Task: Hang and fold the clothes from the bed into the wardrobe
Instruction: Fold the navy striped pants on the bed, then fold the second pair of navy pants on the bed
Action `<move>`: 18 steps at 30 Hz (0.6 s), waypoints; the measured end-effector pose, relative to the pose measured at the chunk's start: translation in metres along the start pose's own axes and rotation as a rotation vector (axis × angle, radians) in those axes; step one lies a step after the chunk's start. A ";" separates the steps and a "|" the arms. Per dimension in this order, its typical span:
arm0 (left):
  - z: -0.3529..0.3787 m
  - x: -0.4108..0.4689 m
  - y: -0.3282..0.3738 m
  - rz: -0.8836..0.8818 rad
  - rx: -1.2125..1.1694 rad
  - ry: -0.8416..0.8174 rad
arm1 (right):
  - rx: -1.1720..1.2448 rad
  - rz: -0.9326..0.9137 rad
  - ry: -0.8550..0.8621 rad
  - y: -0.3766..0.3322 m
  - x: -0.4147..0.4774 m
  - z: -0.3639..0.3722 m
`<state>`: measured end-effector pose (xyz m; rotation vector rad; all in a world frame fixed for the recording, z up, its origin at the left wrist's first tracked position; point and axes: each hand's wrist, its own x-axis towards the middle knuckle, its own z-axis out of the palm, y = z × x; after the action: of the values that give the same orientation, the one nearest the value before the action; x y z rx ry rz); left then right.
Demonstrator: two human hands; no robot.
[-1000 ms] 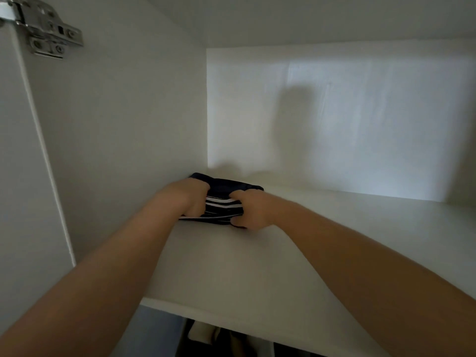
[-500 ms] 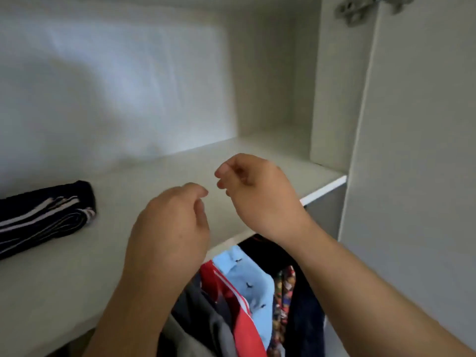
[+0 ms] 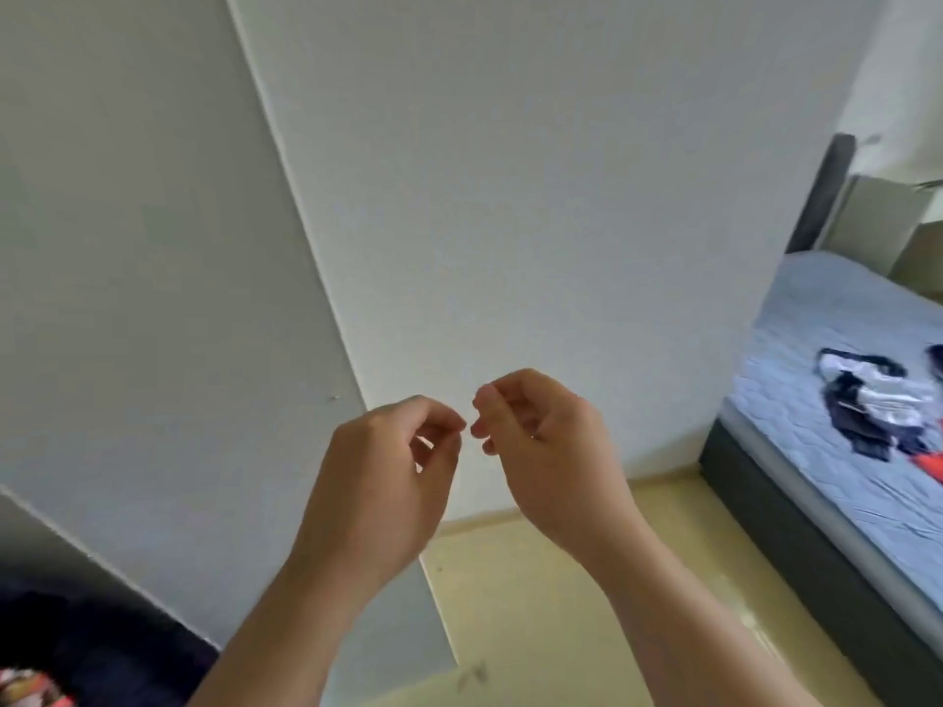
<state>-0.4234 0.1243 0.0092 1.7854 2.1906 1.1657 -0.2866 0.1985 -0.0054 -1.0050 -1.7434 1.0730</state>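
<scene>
Blurry dark-and-white clothes [image 3: 862,405] on the bed [image 3: 816,318], possibly shirts

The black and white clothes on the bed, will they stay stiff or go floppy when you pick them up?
Probably floppy: the black and white clothes lie crumpled in soft folds on the bed. Likely light too, since the heap looks thin and flat. Loose ends would probably dangle when lifted.

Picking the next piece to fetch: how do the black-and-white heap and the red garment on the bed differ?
The black-and-white heap is dark with white patches and wholly in view; the red garment is bright and cut off by the frame edge. The heap lies crumpled, farther up the bed than the red garment. Both lie on the bed.
</scene>
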 end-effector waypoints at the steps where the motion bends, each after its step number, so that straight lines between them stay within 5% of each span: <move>1: 0.028 0.011 0.019 0.040 -0.040 -0.051 | -0.017 0.030 0.059 0.015 0.002 -0.032; 18: 0.460 0.103 0.356 0.351 -0.310 -0.580 | -0.245 0.399 0.675 0.225 -0.010 -0.509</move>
<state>0.0628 0.4518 -0.0640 2.0738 1.3423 0.8247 0.2315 0.3921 -0.0715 -1.6876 -1.1546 0.6317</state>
